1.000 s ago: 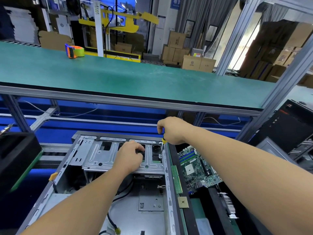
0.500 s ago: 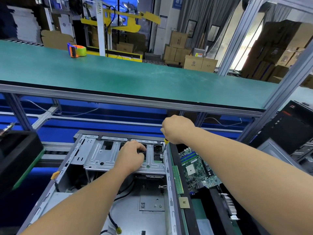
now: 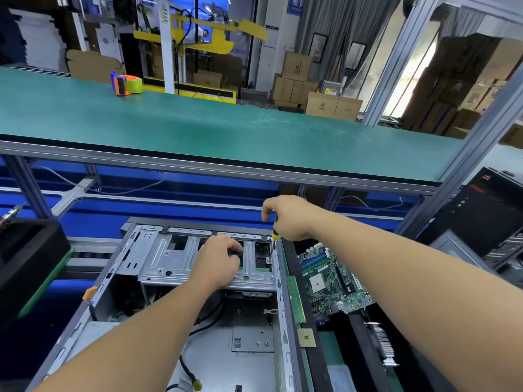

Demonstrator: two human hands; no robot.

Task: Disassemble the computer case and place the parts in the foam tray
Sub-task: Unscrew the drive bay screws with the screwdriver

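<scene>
the open grey sheet-metal computer case [image 3: 158,281] lies on its side on the bench, directly below the person, with a silver stamped-steel drive cage [image 3: 175,258] bridging its far end. the right hand [image 3: 291,217] has its fingers curled tight round the black-and-yellow screwdriver [image 3: 274,236], held nearly upright, its tip down at a small screw [image 3: 268,261] near the cage's right edge, just beside the case wall. the left hand [image 3: 219,260] rests on the middle of the cage, fingers bent down over the edge of one cut-out; whether they pinch anything inside is hidden.

the step in hand looks like freeing the cage by backing out this screw. to do it well, the shaft should stand square to the screw head, with downward pressure kept on so the bit does not cam out and chew the slots. the left hand is well placed to hold the cage from shifting or dropping as the last thread lets go. the loose screw could fall into the case floor among the black cables [image 3: 195,329], so lifting it out on the bit would be wise.

to the right of the case, the black foam tray [image 3: 359,332] already carries a green motherboard [image 3: 331,281], a green memory stick [image 3: 295,298] and a small square processor chip [image 3: 306,337]; the cage should go there next, in a free slot.
</scene>
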